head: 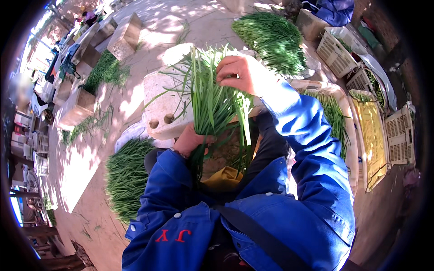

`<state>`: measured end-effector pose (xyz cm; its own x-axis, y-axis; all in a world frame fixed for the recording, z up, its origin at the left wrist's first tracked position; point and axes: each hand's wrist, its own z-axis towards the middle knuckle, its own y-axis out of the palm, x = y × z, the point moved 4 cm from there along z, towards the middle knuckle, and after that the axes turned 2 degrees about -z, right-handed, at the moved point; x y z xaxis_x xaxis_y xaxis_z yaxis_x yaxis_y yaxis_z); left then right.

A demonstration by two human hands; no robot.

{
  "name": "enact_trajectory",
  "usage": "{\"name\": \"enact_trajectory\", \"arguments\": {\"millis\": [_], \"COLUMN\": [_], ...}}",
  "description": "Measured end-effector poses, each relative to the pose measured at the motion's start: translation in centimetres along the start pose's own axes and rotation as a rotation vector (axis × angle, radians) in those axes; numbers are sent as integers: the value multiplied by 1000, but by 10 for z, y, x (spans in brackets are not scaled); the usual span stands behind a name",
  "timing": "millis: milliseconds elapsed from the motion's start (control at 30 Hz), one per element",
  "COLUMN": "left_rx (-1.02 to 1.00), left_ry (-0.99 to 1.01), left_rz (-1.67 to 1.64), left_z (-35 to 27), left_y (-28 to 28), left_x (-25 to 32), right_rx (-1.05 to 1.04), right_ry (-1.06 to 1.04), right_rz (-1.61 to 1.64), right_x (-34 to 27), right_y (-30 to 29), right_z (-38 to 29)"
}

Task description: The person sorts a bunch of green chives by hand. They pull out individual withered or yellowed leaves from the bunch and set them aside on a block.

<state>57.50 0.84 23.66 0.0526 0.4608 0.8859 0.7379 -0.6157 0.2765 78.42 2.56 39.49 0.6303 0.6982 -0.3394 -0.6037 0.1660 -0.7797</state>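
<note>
My left hand (190, 140) is closed around the lower part of a bunch of long, flat green leaves, which look like garlic chives (210, 105). The bunch stands up and fans out over a pale block (166, 101) with two round holes. At the upper right of the bunch is my right hand (242, 74), its fingers curled and thumb bent towards them. Whether a leaf is between those fingertips cannot be made out. Some loose leaves (244, 125) hang down between my knees, near a piece of yellow cloth (223, 179).
A heap of chives (127, 179) lies by my left knee, another (271, 42) beyond the block. To the right stand a chive-filled container (351, 135), a yellow printed sack (369, 128) and plastic crates (335, 52). More pale blocks (125, 35) and scattered leaves (105, 73) line the left.
</note>
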Motion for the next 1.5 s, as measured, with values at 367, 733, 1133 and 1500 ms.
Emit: {"name": "enact_trajectory", "arguments": {"millis": [367,733,1133,1500], "left_rx": [-48,58,25,30], "left_ry": [81,57,197,110], "left_rz": [-22,4,89,-344], "left_z": [2,-4,-18,-36], "left_y": [-5,-26,-7,-20], "left_x": [-1,-1,10,28], "right_rx": [872,93,85,-540], "right_ry": [627,469,470,807], "right_rz": [830,320,-128,113], "right_x": [37,-33,18,48], "right_y": [-78,-49,-22,-19], "right_z": [-41,-44,26,-125]}}
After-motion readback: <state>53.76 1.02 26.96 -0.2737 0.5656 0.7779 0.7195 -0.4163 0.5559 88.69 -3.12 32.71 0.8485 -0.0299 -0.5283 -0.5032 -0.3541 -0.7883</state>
